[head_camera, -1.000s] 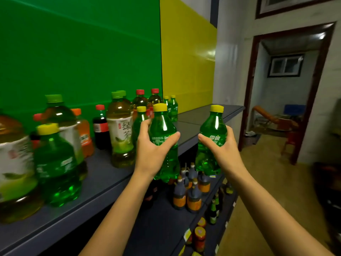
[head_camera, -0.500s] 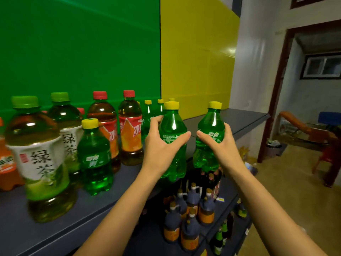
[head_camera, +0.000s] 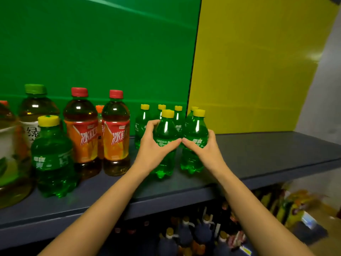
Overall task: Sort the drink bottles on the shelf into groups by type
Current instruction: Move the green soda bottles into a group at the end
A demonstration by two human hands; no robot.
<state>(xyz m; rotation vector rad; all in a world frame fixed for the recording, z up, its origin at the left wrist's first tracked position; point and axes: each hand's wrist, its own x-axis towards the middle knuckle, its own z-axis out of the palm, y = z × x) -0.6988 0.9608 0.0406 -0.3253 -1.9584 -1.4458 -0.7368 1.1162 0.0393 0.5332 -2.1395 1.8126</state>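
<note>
Seven green yellow-capped soda bottles and two red-capped tea bottles [head_camera: 97, 133] stand on the shelf [head_camera: 267, 154]. The left hand [head_camera: 153, 154] grasps one soda bottle [head_camera: 166, 137]; the right hand [head_camera: 204, 150] grasps another soda bottle [head_camera: 195, 133] beside it, both upright.

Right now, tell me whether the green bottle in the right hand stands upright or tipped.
Upright. The green bottle in the right hand has its yellow cap straight above its base on the shelf.

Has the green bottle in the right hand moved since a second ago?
Yes. The right hand has carried its green bottle from out past the shelf edge in over the top, beside the yellow-capped group at the back wall.
</note>
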